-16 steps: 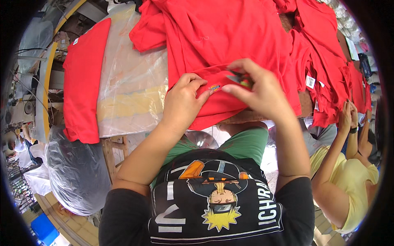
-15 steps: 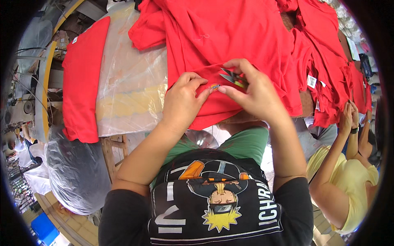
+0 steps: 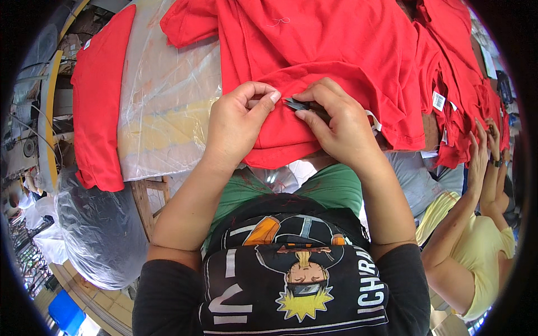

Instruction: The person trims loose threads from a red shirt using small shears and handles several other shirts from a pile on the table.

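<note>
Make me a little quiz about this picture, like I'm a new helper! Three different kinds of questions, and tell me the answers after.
1. True or false: the left hand is holding the snips.
2. Pick one. What colour is the cloth under both hands?
a) blue
b) red
c) white
3. Fill in the blank: the person in the yellow top is on the ____ side of the picture.

Key:
1. False. The right hand has them, with the dark blades poking out from its fingers.
2. b
3. right
</note>
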The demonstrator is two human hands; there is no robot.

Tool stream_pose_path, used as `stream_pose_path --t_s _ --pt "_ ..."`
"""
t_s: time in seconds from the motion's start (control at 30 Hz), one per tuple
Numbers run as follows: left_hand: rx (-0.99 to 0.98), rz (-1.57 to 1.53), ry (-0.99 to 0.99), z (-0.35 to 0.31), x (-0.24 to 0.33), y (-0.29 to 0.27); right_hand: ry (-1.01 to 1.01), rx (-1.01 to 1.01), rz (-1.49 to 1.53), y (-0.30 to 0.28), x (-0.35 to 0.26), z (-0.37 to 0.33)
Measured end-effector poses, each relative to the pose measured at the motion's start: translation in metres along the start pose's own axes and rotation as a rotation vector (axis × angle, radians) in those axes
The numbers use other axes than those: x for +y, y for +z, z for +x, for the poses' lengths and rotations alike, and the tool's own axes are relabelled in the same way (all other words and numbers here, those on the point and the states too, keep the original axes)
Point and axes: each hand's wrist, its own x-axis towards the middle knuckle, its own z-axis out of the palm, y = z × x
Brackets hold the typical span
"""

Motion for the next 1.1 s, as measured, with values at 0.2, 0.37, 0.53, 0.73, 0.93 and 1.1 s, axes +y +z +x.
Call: stream_pose_path --t_s 0.2,0.37,0.53,0.73,0.93,1.1 --pt "-0.086 0.201 0.442 -0.010 0.014 -0.008 -0.046 0.041 -0.156 -0.002 -0.005 0.003" --pt "-0.217 0.568 0.618 -0.012 0.001 -0.008 0.050 0.113 -0.047 -0.008 -0.002 -0.001" --pt "-0.182 0.647 0.651 -0.010 0.001 -0.003 0.069 0.123 0.020 -0.004 0.010 -0.006" --pt "-0.109 0.581 0.598 -0.007 -0.005 0.000 0.136 0.122 0.086 -0.002 0.016 -0.009" --pt "-0.083 -0.110 0.119 -0.002 -0.003 -0.006 0.107 0.096 0.108 -0.005 0.014 -0.011" --pt "-0.099 -0.226 0.098 -0.002 -0.001 -0.007 0.057 0.020 0.103 -0.005 0.006 -0.012"
